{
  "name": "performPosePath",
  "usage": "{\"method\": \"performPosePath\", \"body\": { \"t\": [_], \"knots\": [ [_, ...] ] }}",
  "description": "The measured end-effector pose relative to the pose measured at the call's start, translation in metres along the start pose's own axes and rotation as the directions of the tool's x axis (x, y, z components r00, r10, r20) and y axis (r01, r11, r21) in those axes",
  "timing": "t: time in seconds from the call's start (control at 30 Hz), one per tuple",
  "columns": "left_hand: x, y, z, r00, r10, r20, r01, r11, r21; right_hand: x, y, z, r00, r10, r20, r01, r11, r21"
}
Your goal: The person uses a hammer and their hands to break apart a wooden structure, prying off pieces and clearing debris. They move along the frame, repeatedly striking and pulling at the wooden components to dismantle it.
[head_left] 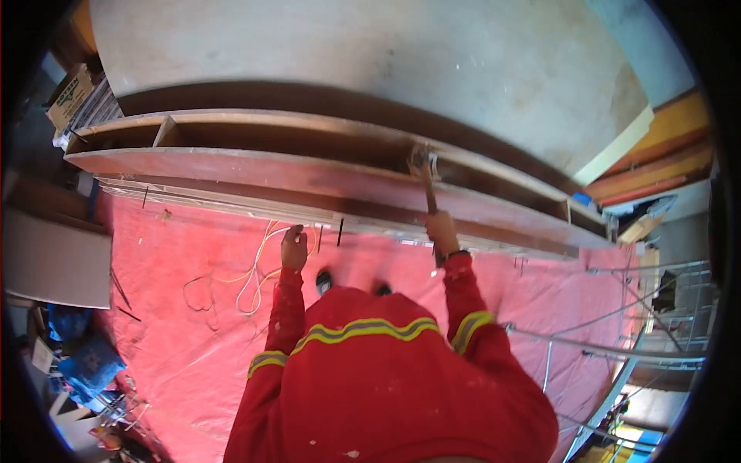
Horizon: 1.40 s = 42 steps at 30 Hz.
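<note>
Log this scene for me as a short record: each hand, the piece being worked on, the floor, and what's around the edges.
Left hand: beside the layered wooden edge; contact unclear
Right hand: closed around a wooden-handled tool, apparently a hammer
Tool head: at the long wooden frame; exact contact unclear
Frame: open top, divided into compartments
Beyond frame: large pale flat panel
Floor: wrinkled red sheet, thin orange cord
Left edge: brown cardboard box
Right edge: grey metal bars
</note>
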<state>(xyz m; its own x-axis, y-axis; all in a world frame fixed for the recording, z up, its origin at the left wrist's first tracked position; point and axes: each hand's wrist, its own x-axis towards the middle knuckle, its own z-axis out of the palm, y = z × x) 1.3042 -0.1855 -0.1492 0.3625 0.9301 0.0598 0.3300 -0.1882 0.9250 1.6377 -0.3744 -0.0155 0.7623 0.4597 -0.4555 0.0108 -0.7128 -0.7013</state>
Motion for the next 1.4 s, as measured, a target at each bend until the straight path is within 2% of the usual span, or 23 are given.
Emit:
{"method": "performPosePath", "body": {
  "t": [0.13, 0.2, 0.23, 0.3, 0.37, 0.47, 0.53, 0.57, 0.6, 0.67, 0.7, 0.73, 0.8, 0.83, 0.9, 0.93, 0.97, 1.03, 1.1, 1.17, 1.27, 1.33, 1.4],
  "knots": [
    [0.017, 0.049, 0.01, 1.0, 0.013, 0.008, -0.012, 0.994, -0.112, -0.01, -0.014, 0.013, 0.997, -0.033, -0.075, 0.027, 0.996, -0.079],
    [0.015, 0.082, 0.007, 0.999, -0.008, 0.054, 0.013, 0.994, -0.104, -0.014, -0.011, 0.025, 0.997, 0.055, 0.045, -0.063, 0.975, 0.211],
    [0.025, 0.085, 0.015, 0.997, 0.076, 0.002, -0.076, 0.997, -0.029, -0.011, -0.014, 0.03, 0.992, 0.076, 0.102, -0.107, 0.931, 0.348],
    [0.034, 0.089, 0.031, 0.969, 0.239, -0.061, -0.231, 0.965, 0.124, -0.017, -0.017, 0.061, 0.905, -0.008, 0.426, -0.365, 0.5, 0.785],
    [0.059, 0.131, 0.034, 0.936, 0.336, -0.104, -0.329, 0.941, 0.077, -0.013, -0.045, 0.078, 0.916, 0.047, 0.399, -0.389, 0.345, 0.854],
    [0.099, 0.151, 0.047, 0.839, 0.512, -0.182, -0.477, 0.855, 0.203, -0.024, -0.055, 0.04, 0.997, 0.028, 0.077, -0.064, 0.854, 0.517],
    [0.124, 0.155, 0.058, 0.836, 0.528, -0.148, -0.47, 0.83, 0.301, -0.049, -0.089, 0.001, 0.976, -0.164, -0.143, 0.183, 0.974, 0.133],
    [0.133, 0.154, 0.064, 0.837, 0.53, -0.136, -0.46, 0.816, 0.35, -0.059, -0.103, -0.015, 0.93, -0.262, -0.259, 0.287, 0.956, 0.065],
    [0.14, 0.146, 0.072, 0.845, 0.522, -0.115, -0.437, 0.798, 0.415, -0.058, -0.105, -0.04, 0.881, -0.429, -0.201, 0.457, 0.88, 0.125],
    [0.154, 0.127, 0.088, 0.857, 0.509, -0.08, -0.39, 0.743, 0.544, -0.099, -0.161, -0.063, 0.711, -0.6, -0.367, 0.702, 0.58, 0.414],
    [0.153, 0.127, 0.089, 0.864, 0.497, -0.079, -0.374, 0.739, 0.561, -0.081, -0.165, -0.081, 0.333, -0.802, -0.496, 0.937, 0.342, 0.076],
    [0.151, 0.129, 0.091, 0.872, 0.483, -0.077, -0.356, 0.735, 0.577, -0.101, -0.199, -0.084, 0.31, -0.761, -0.57, 0.942, 0.165, 0.293],
    [0.153, 0.134, 0.093, 0.875, 0.477, -0.084, -0.341, 0.73, 0.592, -0.084, -0.184, -0.087, 0.362, -0.753, -0.55, 0.916, 0.177, 0.36],
    [0.15, 0.134, 0.093, 0.874, 0.479, -0.088, -0.341, 0.731, 0.591, -0.068, -0.153, -0.084, 0.401, -0.762, -0.509, 0.914, 0.293, 0.282],
    [0.157, 0.135, 0.09, 0.86, 0.501, -0.098, -0.35, 0.719, 0.601, -0.027, -0.047, -0.066, 0.651, -0.72, -0.24, 0.711, 0.689, -0.139],
    [0.158, 0.135, 0.089, 0.854, 0.51, -0.099, -0.353, 0.709, 0.61, -0.029, -0.04, -0.056, 0.794, -0.603, -0.077, 0.565, 0.779, -0.27],
    [0.151, 0.134, 0.092, 0.855, 0.51, -0.097, -0.35, 0.704, 0.618, -0.026, -0.037, -0.062, 0.918, -0.396, -0.008, 0.389, 0.904, -0.178],
    [0.15, 0.131, 0.093, 0.847, 0.523, -0.101, -0.359, 0.7, 0.618, -0.018, -0.063, -0.073, 0.983, 0.049, 0.176, -0.042, 0.998, -0.045],
    [0.152, 0.133, 0.098, 0.851, 0.506, -0.138, -0.321, 0.711, 0.626, -0.036, -0.126, -0.085, 0.978, -0.195, 0.077, 0.206, 0.965, -0.164],
    [0.151, 0.138, 0.1, 0.872, 0.468, -0.143, -0.277, 0.713, 0.644, -0.049, -0.176, -0.111, 0.895, -0.445, 0.037, 0.435, 0.887, 0.154],
    [0.154, 0.137, 0.103, 0.871, 0.456, -0.18, -0.24, 0.716, 0.656, -0.048, -0.215, -0.145, 0.542, -0.84, -0.028, 0.74, 0.462, 0.489],
    [0.151, 0.139, 0.104, 0.874, 0.441, -0.202, -0.214, 0.725, 0.655, -0.033, -0.211, -0.146, 0.319, -0.948, -0.005, 0.615, 0.203, 0.762],
    [0.153, 0.138, 0.104, 0.87, 0.443, -0.216, -0.21, 0.73, 0.651, -0.001, -0.14, -0.146, 0.466, -0.88, 0.093, 0.828, 0.47, 0.306]
  ]
}}
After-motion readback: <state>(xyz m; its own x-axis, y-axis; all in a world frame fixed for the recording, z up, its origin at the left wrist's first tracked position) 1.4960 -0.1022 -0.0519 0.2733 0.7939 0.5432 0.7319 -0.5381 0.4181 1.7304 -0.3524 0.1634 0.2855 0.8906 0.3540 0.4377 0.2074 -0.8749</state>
